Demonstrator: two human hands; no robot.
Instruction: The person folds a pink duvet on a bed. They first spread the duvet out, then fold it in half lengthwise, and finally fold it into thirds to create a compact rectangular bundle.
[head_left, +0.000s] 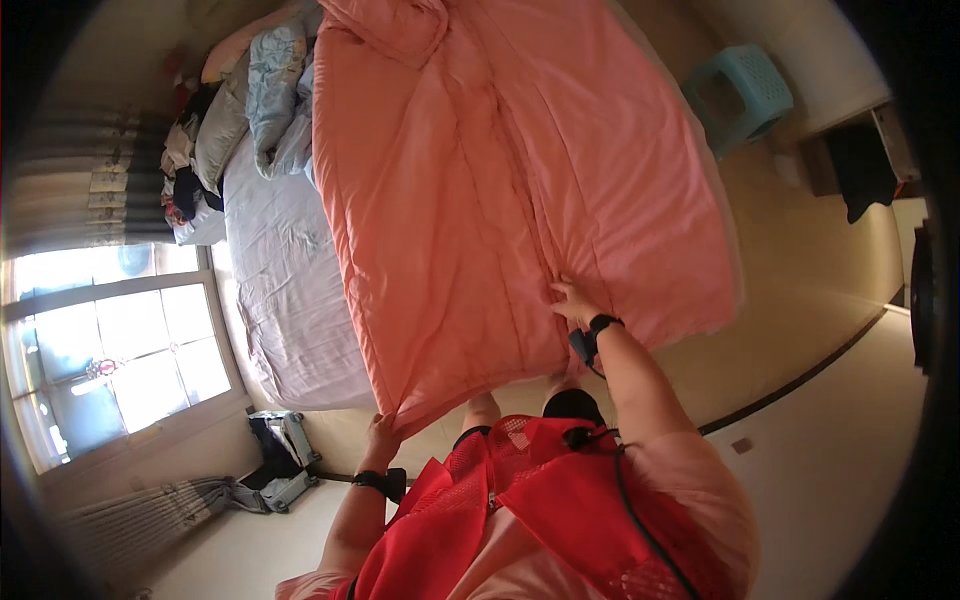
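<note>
A large pink quilt spreads over the bed before me, with long folds running down its length. At its near left corner, my left hand is closed on the edge of the fabric. My right hand is on the quilt's right part, its fingers at a lengthwise fold and wrinkles running out from them. It seems to pinch the cloth there, though the fingertips are partly lost in the fold. Both wrists wear black straps, and a small dark device with a cable hangs by the right one.
Left of the quilt lies a pale bed sheet. A light blue bundled cover, a grey pillow and clothes are heaped beyond. A teal plastic stool stands at right. An open suitcase lies below the window.
</note>
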